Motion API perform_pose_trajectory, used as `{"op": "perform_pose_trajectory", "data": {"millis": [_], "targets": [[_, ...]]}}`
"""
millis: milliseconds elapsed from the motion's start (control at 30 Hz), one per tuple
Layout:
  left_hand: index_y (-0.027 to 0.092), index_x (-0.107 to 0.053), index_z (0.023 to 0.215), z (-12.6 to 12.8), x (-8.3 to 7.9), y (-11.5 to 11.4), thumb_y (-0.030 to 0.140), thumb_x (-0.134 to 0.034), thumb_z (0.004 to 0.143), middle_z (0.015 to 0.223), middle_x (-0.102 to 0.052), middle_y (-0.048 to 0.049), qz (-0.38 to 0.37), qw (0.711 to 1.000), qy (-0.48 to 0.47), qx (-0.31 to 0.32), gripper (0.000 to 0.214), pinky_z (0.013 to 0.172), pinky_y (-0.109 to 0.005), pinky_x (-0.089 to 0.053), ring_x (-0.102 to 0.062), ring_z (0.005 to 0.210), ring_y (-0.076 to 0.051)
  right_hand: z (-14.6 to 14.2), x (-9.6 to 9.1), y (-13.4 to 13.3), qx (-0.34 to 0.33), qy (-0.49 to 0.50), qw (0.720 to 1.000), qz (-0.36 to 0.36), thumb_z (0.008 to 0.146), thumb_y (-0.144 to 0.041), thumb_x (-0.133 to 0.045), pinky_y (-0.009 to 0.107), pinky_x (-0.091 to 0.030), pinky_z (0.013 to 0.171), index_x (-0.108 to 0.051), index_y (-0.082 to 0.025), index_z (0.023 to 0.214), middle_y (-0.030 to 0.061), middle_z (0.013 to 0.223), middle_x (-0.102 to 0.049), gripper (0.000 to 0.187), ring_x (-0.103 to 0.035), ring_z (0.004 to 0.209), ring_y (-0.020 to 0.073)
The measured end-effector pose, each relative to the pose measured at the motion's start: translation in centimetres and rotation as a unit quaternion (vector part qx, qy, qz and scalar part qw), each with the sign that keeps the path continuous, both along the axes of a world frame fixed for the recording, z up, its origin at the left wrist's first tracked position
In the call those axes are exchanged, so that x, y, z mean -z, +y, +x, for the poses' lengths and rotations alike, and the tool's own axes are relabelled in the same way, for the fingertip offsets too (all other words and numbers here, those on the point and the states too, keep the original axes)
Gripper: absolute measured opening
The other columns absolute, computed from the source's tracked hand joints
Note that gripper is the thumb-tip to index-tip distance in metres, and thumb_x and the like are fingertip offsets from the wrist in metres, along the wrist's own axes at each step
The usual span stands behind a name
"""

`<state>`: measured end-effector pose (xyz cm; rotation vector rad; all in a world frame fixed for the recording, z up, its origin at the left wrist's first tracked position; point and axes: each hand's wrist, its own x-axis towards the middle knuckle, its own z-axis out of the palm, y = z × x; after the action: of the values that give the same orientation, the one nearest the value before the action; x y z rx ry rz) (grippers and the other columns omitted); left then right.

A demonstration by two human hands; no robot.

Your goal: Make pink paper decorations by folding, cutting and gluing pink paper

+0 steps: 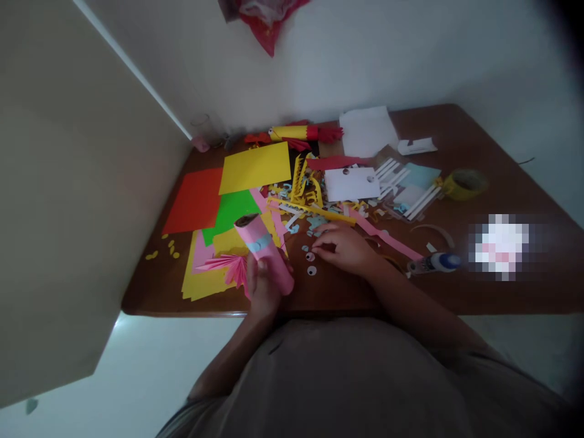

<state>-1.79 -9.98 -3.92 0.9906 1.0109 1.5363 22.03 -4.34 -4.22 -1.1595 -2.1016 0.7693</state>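
Nearest us, our left hand point(262, 289) is clenched round the lower end of the pink tube point(265, 250), which tilts up over the table point(347, 298) edge, with one pink paper fan point(227, 266) just beside it. Our right hand point(349, 248) rests fingertips-down by two googly eyes point(311, 271); whether it pinches anything we cannot tell. One glue bottle point(433, 263) lies to its right. Farther off, a heap of scraps point(305, 194) crowds the middle, beside one red sheet point(196, 201), one green sheet point(232, 210), one yellow sheet point(255, 167) and one tape roll point(463, 182).
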Motion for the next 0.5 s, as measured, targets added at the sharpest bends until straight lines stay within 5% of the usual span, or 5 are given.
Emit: {"op": "perform_pose_trajectory", "data": {"millis": [67, 267, 500], "targets": [[0.023, -0.073, 0.110, -0.6, -0.2, 0.0, 0.077, -0.073, 0.096, 0.085, -0.073, -0.0039, -0.005, 1.000, -0.005, -0.011, 0.056, 0.050, -0.028, -0.054, -0.067, 0.060, -0.017, 0.1, 0.1, 0.1, 0.006, 0.005, 1.000, 0.029, 0.099, -0.034, -0.079, 0.048, -0.053, 0.110, -0.087, -0.025, 0.090, 0.0140, 0.132, -0.081, 0.016, -0.073, 0.130, 0.0327], [0.020, -0.070, 0.130, -3.2, -0.9, 0.7, 0.076, -0.076, 0.093, 0.083, -0.071, -0.0008, 0.019, 0.994, -0.030, -0.103, 0.067, 0.051, -0.030, -0.054, -0.064, 0.055, -0.016, 0.4, 0.4, 0.6, 0.030, 0.005, 0.998, 0.056, 0.108, -0.036, -0.066, 0.052, -0.055, 0.109, -0.074, -0.024, 0.074, 0.0144, 0.121, -0.084, 0.037, -0.075, 0.125, 0.0318], [0.018, -0.067, 0.120, -10.8, -2.7, 1.7, 0.080, -0.059, 0.101, 0.075, -0.066, 0.0018, 0.016, 0.967, -0.047, -0.248, 0.065, 0.052, -0.029, -0.048, -0.060, 0.054, -0.015, 1.3, -0.1, 1.4, 0.127, 0.061, 0.986, 0.089, 0.108, -0.044, -0.064, 0.055, -0.055, 0.112, -0.073, -0.027, 0.078, 0.0116, 0.118, -0.085, 0.036, -0.077, 0.120, 0.0318]]}}
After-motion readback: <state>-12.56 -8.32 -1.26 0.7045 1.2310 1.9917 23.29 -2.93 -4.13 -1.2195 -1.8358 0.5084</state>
